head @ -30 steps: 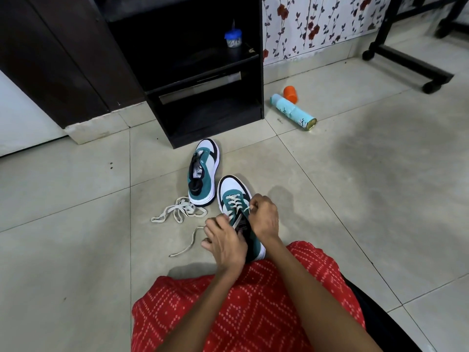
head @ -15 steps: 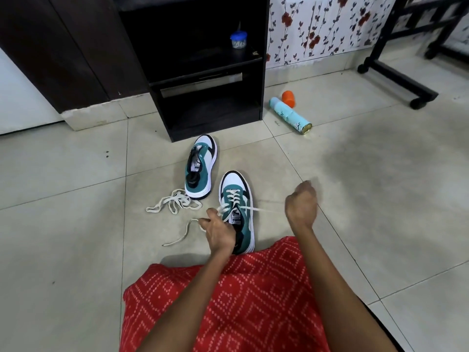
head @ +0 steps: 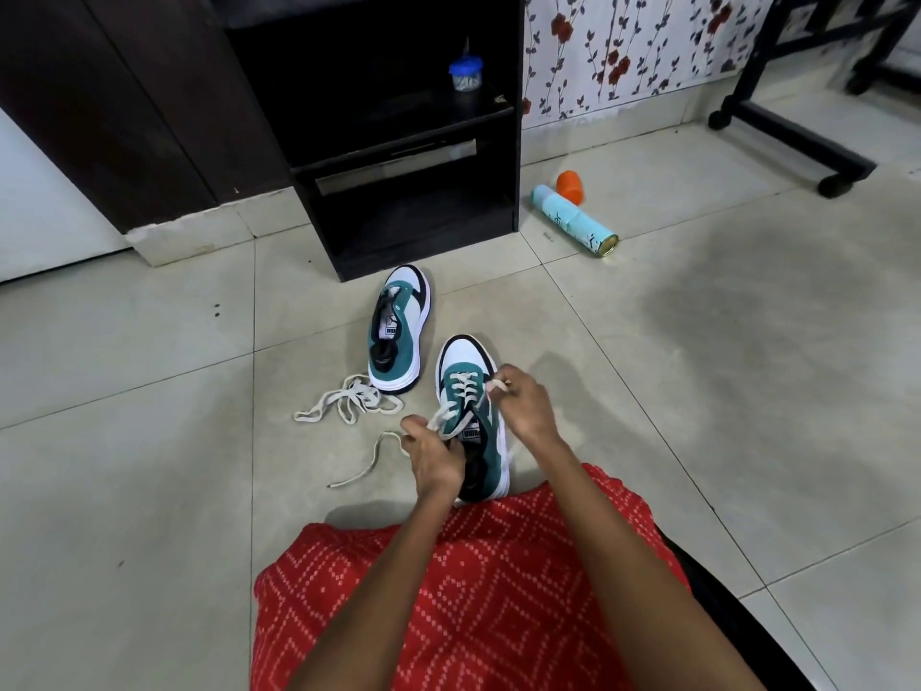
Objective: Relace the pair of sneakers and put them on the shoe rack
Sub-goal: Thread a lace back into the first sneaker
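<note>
So, middle of the frame: the near sneaker (head: pixel 468 364), teal and white with a black trim, sits on the tiled floor (head: pixel 149 491) right in front of a lap covered in red patterned cloth (head: pixel 473 591). Its lace (head: pixel 461 386) is crossed through the lower eyelets only, the top ones aren't done. The left hand (head: pixel 433 456) is curled at the left side of the tongue, pinching one run of that lace, and the free end trails off across the tile toward the lower left. The right hand (head: pixel 523 406) is on the shoe's right side, fingers curled and nipping the other lace end up by the eyelets.

The far sneaker (head: pixel 398 331) sits just above and left of it, toe pointing at the shoe rack (head: pixel 413 231), with no lace in it at all. Its loose lace (head: pixel 344 399) lies in a messy heap on the floor just beside its heel.

The rack is a black open unit at top centre, a little blue-lidded jar (head: pixel 465 77) on its shelf. Off to the right a pale blue spray can (head: pixel 573 219) lies on its side, touching an orange cap (head: pixel 569 184).
</note>
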